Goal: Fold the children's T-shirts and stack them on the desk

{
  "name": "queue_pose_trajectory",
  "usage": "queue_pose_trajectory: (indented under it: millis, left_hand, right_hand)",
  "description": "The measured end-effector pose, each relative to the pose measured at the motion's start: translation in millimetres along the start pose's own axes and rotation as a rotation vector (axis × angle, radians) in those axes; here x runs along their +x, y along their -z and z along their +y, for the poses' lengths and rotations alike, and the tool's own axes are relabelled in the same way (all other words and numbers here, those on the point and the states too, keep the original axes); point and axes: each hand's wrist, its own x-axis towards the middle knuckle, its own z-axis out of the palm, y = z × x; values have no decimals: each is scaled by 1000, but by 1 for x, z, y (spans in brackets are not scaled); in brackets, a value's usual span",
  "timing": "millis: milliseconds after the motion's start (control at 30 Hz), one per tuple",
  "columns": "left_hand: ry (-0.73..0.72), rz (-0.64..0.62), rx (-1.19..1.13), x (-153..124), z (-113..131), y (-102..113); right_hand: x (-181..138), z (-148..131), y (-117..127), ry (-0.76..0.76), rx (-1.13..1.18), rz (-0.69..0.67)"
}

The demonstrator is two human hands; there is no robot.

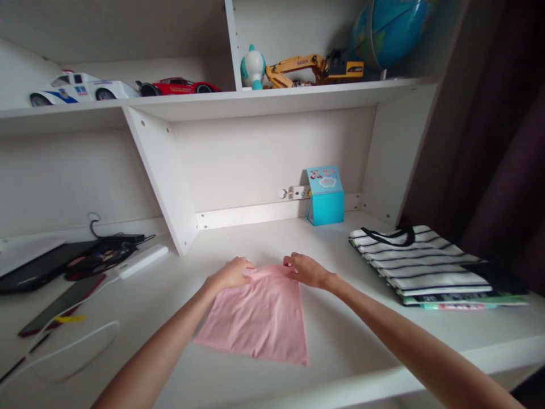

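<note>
A pink cloth (259,318) lies spread on the white desk (340,352) in front of me. My left hand (232,273) pinches its far left corner with curled fingers. My right hand (305,269) grips the far right corner the same way. Both hands rest at the cloth's far edge, a short gap between them. The near edge of the cloth lies flat toward the desk's front.
A stack of folded clothes with a black-and-white striped top (421,261) sits at the right. A blue box (326,196) stands at the back. Phones, a white power bank (142,260) and cables lie at the left. Toy cars, an excavator and a globe (392,28) are on the shelf above.
</note>
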Motion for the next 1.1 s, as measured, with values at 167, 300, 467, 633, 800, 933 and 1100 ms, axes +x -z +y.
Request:
queue_pose_trajectory:
  millis: [167, 300, 467, 633, 800, 933, 1100]
  left_hand:
    - [-118, 90, 7, -28, 13, 15]
    - [-116, 57, -59, -62, 22, 32]
    - [-61, 36, -124, -70, 14, 42]
    - [157, 441, -8, -16, 18, 98]
    - [-108, 1217, 141, -16, 59, 196]
    - [-250, 1228, 267, -74, 81, 188]
    - [-110, 148, -56, -128, 62, 86]
  right_hand:
    - [-26, -17, 26, 138, -31, 113]
    - [-56, -27, 62, 329, 192, 195]
    - [-57, -20, 68, 273, 121, 92]
    - [7, -6, 107, -144, -212, 309]
    - [15, -27, 207, 92, -32, 1181]
    - [-50, -53, 199, 315, -23, 1146]
    - [-122, -34, 104, 181, 96, 46]
